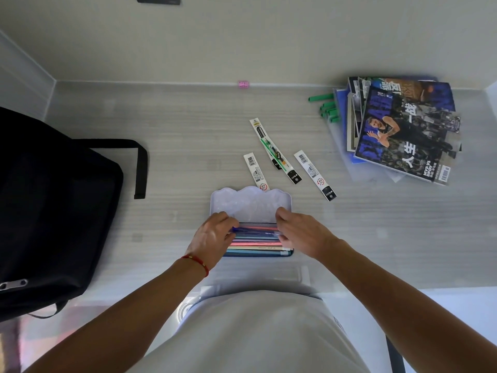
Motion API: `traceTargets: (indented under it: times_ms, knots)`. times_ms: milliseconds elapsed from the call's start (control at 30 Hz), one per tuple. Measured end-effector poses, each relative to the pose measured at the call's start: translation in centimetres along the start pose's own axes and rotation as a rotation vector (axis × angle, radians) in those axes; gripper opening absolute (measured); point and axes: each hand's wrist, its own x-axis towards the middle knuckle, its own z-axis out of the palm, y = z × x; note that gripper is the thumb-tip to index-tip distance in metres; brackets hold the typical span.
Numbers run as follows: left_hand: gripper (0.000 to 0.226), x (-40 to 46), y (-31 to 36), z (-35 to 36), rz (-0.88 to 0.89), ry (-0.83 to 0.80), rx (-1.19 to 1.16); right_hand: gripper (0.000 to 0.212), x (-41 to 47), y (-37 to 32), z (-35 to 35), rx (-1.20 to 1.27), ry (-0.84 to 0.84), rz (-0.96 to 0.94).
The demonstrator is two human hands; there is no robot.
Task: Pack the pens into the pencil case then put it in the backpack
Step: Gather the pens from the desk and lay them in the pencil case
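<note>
Pencil case (pixel 251 204) open, under both hands, part-filled | left hand (pixel 212 235), right hand (pixel 298 234) pinch blue pen (pixel 255 230) ends over tray | packaged pens (pixel 274 152) beyond fingertips, unpacked | backpack (pixel 53 205) left of left hand, awaiting case
</note>
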Motion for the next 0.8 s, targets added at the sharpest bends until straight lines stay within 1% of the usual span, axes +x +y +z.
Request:
traceTargets:
  times_ms: [100,233,300,333,367,433,467,500,533,567,600,633,733,800]
  knots:
    - [0.011,0.2,0.0,0.0,0.002,0.013,0.006,0.031,-0.2,0.0,-0.2,-0.015,0.022,-0.031]
    - [0.013,0.1,0.0,0.1,0.001,-0.01,-0.005,0.032,0.0,0.0,-0.5,-0.025,0.011,-0.013]
    - [0.012,0.0,0.2,0.0,-0.026,0.017,-0.036,0.029,-0.1,0.1,-0.7,0.018,0.037,-0.031]
    - [0.012,0.0,0.4,-0.1,-0.077,0.053,-0.067,0.027,-0.3,0.2,-0.7,0.06,0.066,-0.037]
    - [0.012,-0.2,0.6,-0.3,-0.166,0.103,-0.12,0.023,-0.5,0.4,-0.7,0.115,0.103,-0.035]
    - [0.019,-0.7,1.2,-0.7,-0.428,0.205,-0.279,0.019,-1.3,0.7,-0.3,0.316,0.174,0.009]
    - [0.024,-0.9,1.6,-0.9,-0.573,0.219,-0.388,0.021,-1.7,0.7,0.0,0.458,0.196,0.045]
    - [0.027,-0.9,2.1,-1.0,-0.708,0.191,-0.522,0.021,-2.0,0.6,0.3,0.601,0.213,0.081]
    - [0.026,-0.7,2.7,-0.9,-0.816,0.13,-0.672,0.021,-2.2,0.3,0.6,0.73,0.223,0.114]
    - [0.02,-0.4,3.4,-0.7,-0.881,0.068,-0.834,0.019,-2.4,0.0,0.9,0.839,0.238,0.137]
    - [0.014,0.0,4.2,-0.6,-0.904,0.015,-0.974,0.018,-2.4,-0.5,1.1,0.919,0.261,0.151]
    - [0.013,0.5,4.8,-0.4,-0.904,-0.03,-1.068,0.017,-2.4,-1.0,1.3,0.979,0.288,0.161]
    - [0.021,1.5,6.1,0.2,-0.928,-0.146,-1.166,0.015,-2.1,-2.4,1.7,1.085,0.324,0.199]
    - [0.019,2.4,6.2,0.5,-0.92,-0.159,-1.137,0.014,-2.0,-3.1,1.9,1.065,0.33,0.205]
